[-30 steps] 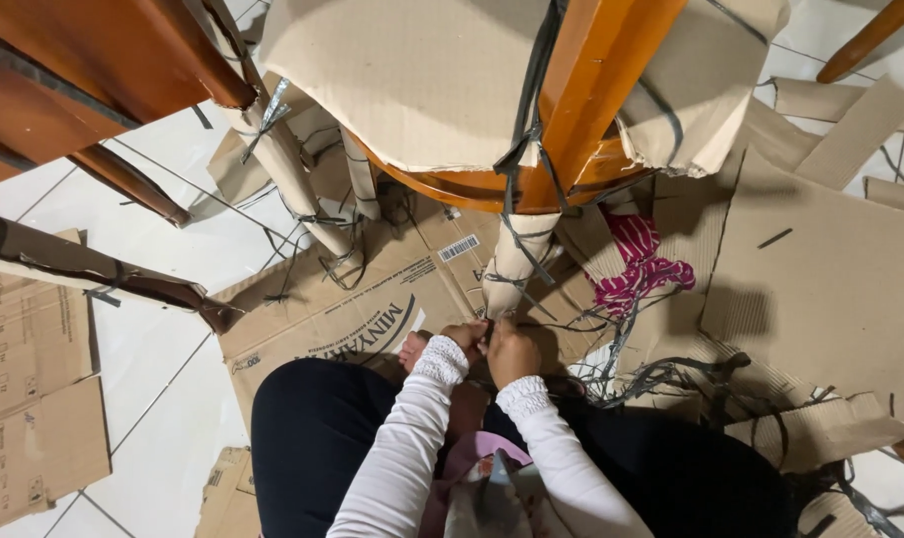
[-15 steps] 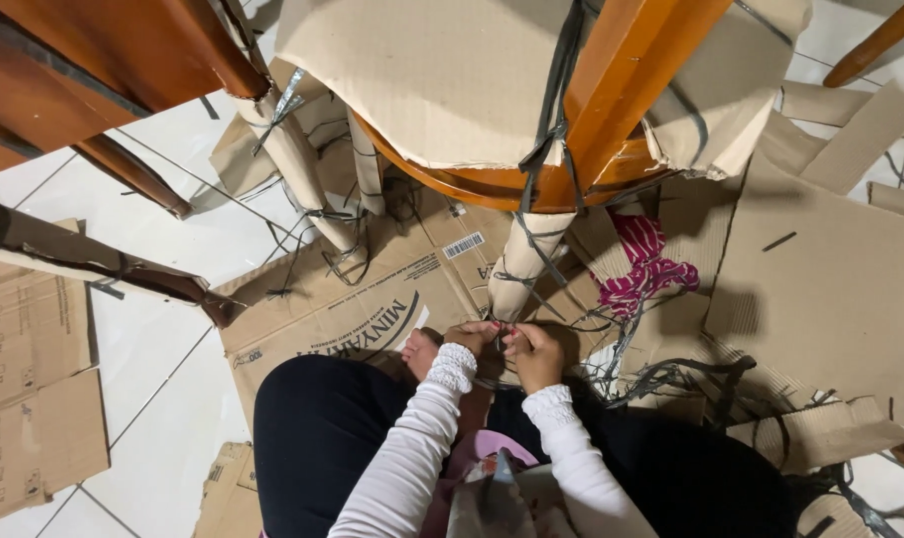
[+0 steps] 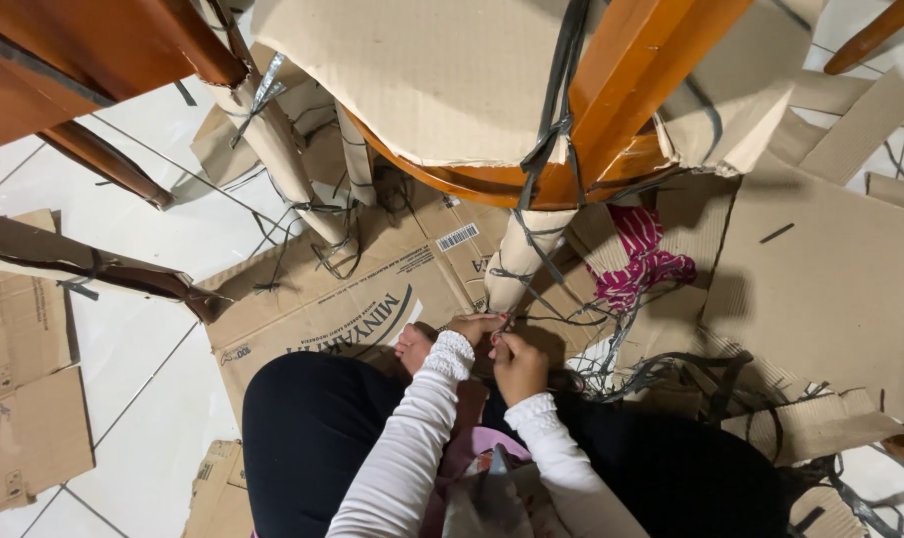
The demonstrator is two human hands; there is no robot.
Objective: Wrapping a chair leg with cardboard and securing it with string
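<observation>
A wooden chair [image 3: 611, 90] stands over me, its seat and legs wrapped in brown cardboard tied with dark strapping. My left hand [image 3: 469, 327] and my right hand [image 3: 518, 359] meet at the foot of the nearest cardboard-wrapped chair leg [image 3: 519, 261]. Both hands pinch the thin dark strap [image 3: 502, 325] at the bottom of that leg. White sleeves cover both my arms. My black-trousered legs are folded below me, and a bare foot [image 3: 413, 349] shows next to my left hand.
Flattened cardboard sheets [image 3: 342, 304] cover the white tiled floor. Loose dark straps [image 3: 661, 374] lie tangled to the right. A pink and white cloth [image 3: 641, 261] lies under the chair. Another wrapped chair leg [image 3: 282, 164] and more wooden furniture [image 3: 83, 60] stand at the left.
My hands stay at the leg's foot, working the strap; the right hand moved out to the right and has come back close to the left. The view shifted slightly.
</observation>
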